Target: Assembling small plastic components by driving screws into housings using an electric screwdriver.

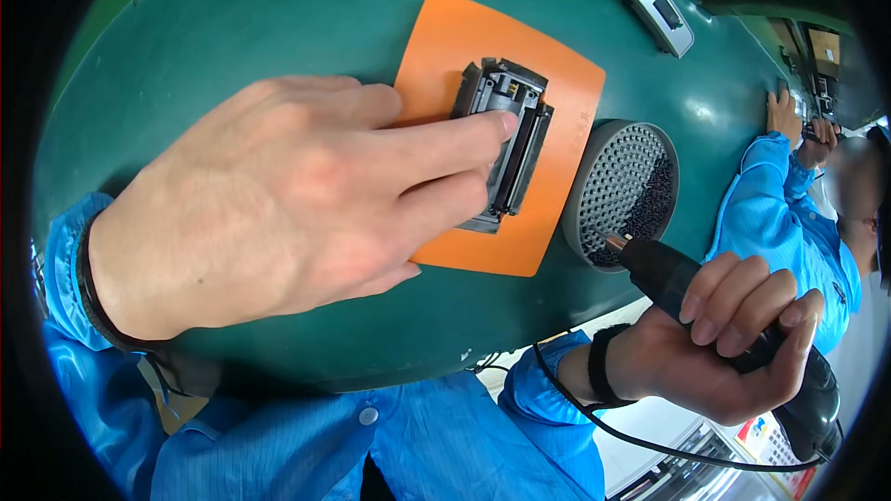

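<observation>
My left hand lies over a small black and grey device housing, its fingertips pressing on the open top and covering part of it. The housing rests on an orange mat. In my right hand is a black electric screwdriver, my fingers wrapped round its body. The metal tip reaches into a round grey screw dish to the right of the mat. Small dark screws are gathered along the right side of the dish, over its perforated plate.
A green table carries everything. At the far right sits a white and black device. A co-worker in a blue jacket works at the right edge, hands on the table. The screwdriver's black cord loops below my right wrist.
</observation>
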The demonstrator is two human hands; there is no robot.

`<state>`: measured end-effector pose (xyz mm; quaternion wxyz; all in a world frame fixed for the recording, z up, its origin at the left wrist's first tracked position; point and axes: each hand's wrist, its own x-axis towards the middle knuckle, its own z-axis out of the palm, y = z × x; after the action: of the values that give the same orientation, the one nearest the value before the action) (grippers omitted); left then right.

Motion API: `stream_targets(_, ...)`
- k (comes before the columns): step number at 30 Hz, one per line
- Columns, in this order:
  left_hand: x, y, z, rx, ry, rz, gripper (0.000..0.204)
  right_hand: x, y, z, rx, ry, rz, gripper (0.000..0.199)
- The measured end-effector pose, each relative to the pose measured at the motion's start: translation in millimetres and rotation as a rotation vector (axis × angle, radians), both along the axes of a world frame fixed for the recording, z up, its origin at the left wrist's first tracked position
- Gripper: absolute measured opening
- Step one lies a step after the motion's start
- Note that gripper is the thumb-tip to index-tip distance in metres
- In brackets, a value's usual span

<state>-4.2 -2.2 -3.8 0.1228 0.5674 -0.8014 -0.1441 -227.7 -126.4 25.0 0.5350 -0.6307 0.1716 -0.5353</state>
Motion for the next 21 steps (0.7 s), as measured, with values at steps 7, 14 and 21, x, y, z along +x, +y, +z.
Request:
stream_targets(7, -3, 2, -7, -0.065, -0.057, 0.023, 0.074, 0, 2, 0, 0.001, 0.011, -0.037, 0.017)
stream_targets(14, 7, 4, 0, 0.039, -0.001, -0.002, 0.065, 13, 4, 1, 0.030, 0.025, -0.117, 0.020)
stream_targets(21, 12, 7, 1, 0.115, 0.094, 0.000, 0.055, 5, 15, 35, -0.070, -0.019, -0.041, 0.015)
